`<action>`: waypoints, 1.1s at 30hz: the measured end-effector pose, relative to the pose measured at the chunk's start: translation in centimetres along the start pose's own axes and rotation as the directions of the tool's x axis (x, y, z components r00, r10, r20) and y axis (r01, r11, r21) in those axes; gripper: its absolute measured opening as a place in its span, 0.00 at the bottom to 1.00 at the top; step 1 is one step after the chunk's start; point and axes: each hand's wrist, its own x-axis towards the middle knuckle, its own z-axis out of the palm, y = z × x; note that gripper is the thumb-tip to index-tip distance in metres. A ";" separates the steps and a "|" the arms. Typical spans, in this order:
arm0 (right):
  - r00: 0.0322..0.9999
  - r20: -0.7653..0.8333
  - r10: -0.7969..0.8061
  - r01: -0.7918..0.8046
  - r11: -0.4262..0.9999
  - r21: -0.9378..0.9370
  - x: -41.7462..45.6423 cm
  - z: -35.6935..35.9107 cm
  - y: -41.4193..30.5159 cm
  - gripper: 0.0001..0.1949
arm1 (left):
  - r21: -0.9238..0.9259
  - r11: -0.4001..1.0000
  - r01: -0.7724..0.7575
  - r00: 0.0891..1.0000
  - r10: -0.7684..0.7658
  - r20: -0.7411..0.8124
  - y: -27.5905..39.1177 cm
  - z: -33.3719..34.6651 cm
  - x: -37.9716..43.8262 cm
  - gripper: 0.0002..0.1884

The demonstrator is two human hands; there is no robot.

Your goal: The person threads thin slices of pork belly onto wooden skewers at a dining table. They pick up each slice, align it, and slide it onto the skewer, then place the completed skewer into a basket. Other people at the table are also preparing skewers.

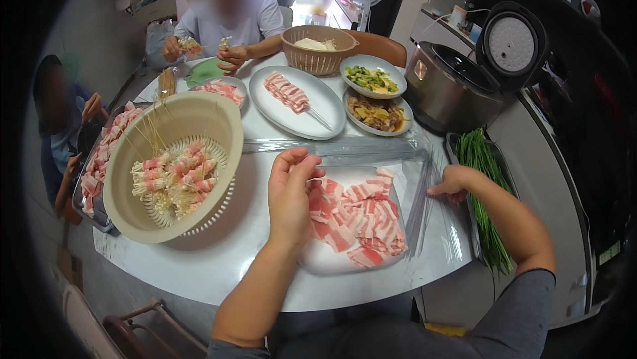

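Note:
My left hand [291, 199] is raised over the left side of a white tray [318, 263], its fingers curled toward the thumb. Whether anything sits inside those fingers is hidden. Thin slices of streaky raw meat [368, 219] lie overlapped on the tray. To the right, my right hand [455, 183] reaches down beside a loose bundle of thin metal skewers [422, 209], fingertips close to them. From this angle I cannot tell if it grips one. Behind the tray, more skewers lie in a clear plastic wrapper [348, 146].
A beige colander [174, 229] holds skewered meat-wrapped enoki rolls. An oval plate [298, 125] carries skewered meat. Two dishes of food [375, 76] stand near an open rice cooker [453, 85]. Green chives [482, 199] lie in a right-hand tray. Across the table, a person [229, 20] handles enoki; another [64, 125] is left.

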 end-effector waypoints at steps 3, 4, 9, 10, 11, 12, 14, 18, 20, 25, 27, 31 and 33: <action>0.999 -0.021 -0.026 0.032 0.927 0.374 2.6 1.9 2.5 0.17 | 0.222 0.975 0.000 0.982 -0.042 0.185 -0.7 0.4 -0.2 0.11; 0.998 -0.035 -0.053 0.063 0.861 0.505 3.4 2.3 2.9 0.16 | 0.337 0.941 -0.037 0.962 -0.058 0.268 -0.9 0.4 -0.2 0.11; 1.000 -0.020 0.011 0.007 0.682 0.732 4.2 2.7 2.4 0.08 | 0.704 0.445 -0.553 0.786 -0.002 0.619 -1.6 0.5 -1.2 0.14; 0.999 -0.023 0.028 -0.001 0.658 0.753 4.2 2.7 2.3 0.07 | 0.646 0.318 -0.694 0.681 -0.001 0.732 -1.9 0.5 -1.2 0.18; 0.999 -0.026 0.045 -0.008 0.633 0.774 4.2 2.7 2.4 0.06 | 0.594 0.262 -0.761 0.610 -0.026 0.792 -2.1 0.8 -1.4 0.20; 0.997 -0.067 0.030 0.029 0.674 0.738 4.1 2.8 2.5 0.06 | 0.532 0.209 -0.821 0.533 -0.055 0.844 -2.4 1.2 -1.9 0.21; 0.994 -0.105 -0.017 0.083 0.743 0.664 3.5 2.9 2.4 0.06 | 0.466 0.163 -0.869 0.450 -0.129 0.884 -3.4 1.3 -2.8 0.23; 0.991 -0.124 -0.047 0.116 0.755 0.646 4.1 3.2 2.7 0.07 | 0.418 0.038 -0.908 0.399 -0.232 0.887 -4.0 1.8 -3.1 0.21; 0.996 -0.087 -0.004 0.064 0.718 0.693 4.5 3.1 2.3 0.08 | 0.412 0.003 -0.911 0.398 -0.249 0.883 -4.1 1.8 -3.3 0.20; 0.982 -0.189 -0.016 0.107 0.870 0.482 3.3 2.0 1.6 0.08 | 0.345 -0.041 -0.938 0.347 -0.171 0.922 -4.2 1.8 -3.4 0.18; 0.992 -0.128 -0.005 0.080 0.806 0.587 3.5 2.1 1.5 0.07 | 0.313 -0.039 -0.949 0.315 -0.105 0.943 -4.3 1.8 -3.4 0.17; 0.998 -0.031 0.048 -0.009 0.665 0.746 4.5 2.1 1.0 0.06 | 0.413 0.081 -0.907 0.414 -0.005 0.910 -4.0 1.7 -3.5 0.13; 0.998 0.043 0.040 -0.059 0.606 0.793 4.6 1.9 1.4 0.06 | 0.561 0.316 -0.765 0.591 0.000 0.807 -3.7 1.6 -3.4 0.10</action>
